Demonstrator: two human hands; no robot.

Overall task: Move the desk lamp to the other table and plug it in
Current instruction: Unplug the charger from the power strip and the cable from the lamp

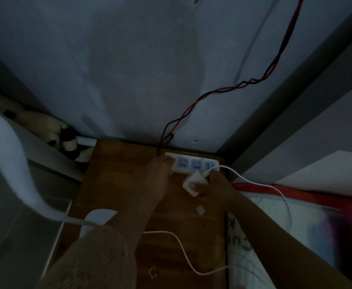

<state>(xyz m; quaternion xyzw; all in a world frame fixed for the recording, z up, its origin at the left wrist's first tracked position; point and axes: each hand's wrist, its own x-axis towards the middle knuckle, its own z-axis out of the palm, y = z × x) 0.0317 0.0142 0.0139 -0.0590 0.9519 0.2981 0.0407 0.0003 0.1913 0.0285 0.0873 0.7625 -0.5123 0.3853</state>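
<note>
Wooden table (pixel 116 180): bears the lamp, power strip and loose cable.

Desk lamp (pixel 14 163): white, curved neck blurred at left; base (pixel 97 217) already set on the table, near the front edge.

Power strip (pixel 191 164): white, against the wall, held steady at its left end by the left hand (pixel 160 170), fingers pressed down on it.

Plug adapter (pixel 193 183): white, pinched in the right hand (pixel 214 186), just before the strip, not yet inserted. The prongs are best aligned with a free socket and pushed straight in while the strip is braced.

White cable (pixel 275 190): looped across the bedding and table; likely to snag.

Red-and-black wire (pixel 191 107): enters behind the strip, clear of the sockets.

Small white scrap (pixel 200 210): lies on the table, apart.
</note>
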